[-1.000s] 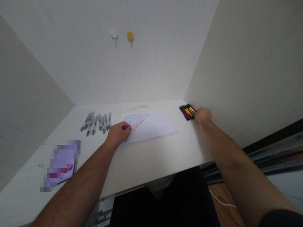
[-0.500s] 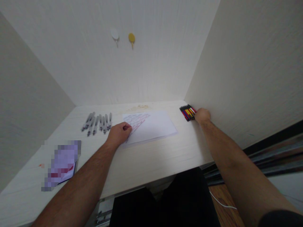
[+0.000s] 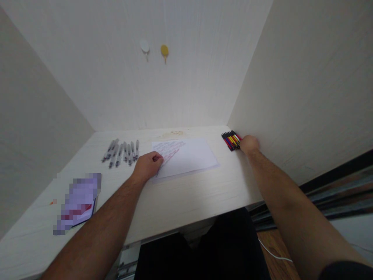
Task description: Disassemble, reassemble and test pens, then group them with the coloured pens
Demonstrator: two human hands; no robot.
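My left hand (image 3: 148, 165) lies at the left edge of a white sheet of paper (image 3: 195, 155). Its fingers are curled, thumb against forefinger, and whatever is between them is hidden. Slanting lines of purplish and red handwriting cover the sheet's left part. Far right, close to the side wall, my right hand (image 3: 250, 144) is closed at the end of a row of pens (image 3: 231, 140) with black tips and coloured barrels: blue, red, yellow, white. The rightmost red pen (image 3: 238, 136) runs into its fingers, which are mostly hidden behind the back of the hand.
Several clear pens with dark tips (image 3: 121, 153) lie in a loose group at the left. Nearer me on the left is a pixelated purple object (image 3: 78, 202). White walls (image 3: 189, 85) enclose the table (image 3: 189, 210) at the back and sides; two hooks, white and yellow (image 3: 164, 50), hang behind.
The view has shifted very slightly, so everything sits a little lower in the picture. Both hands keep their places at the paper and the pens.
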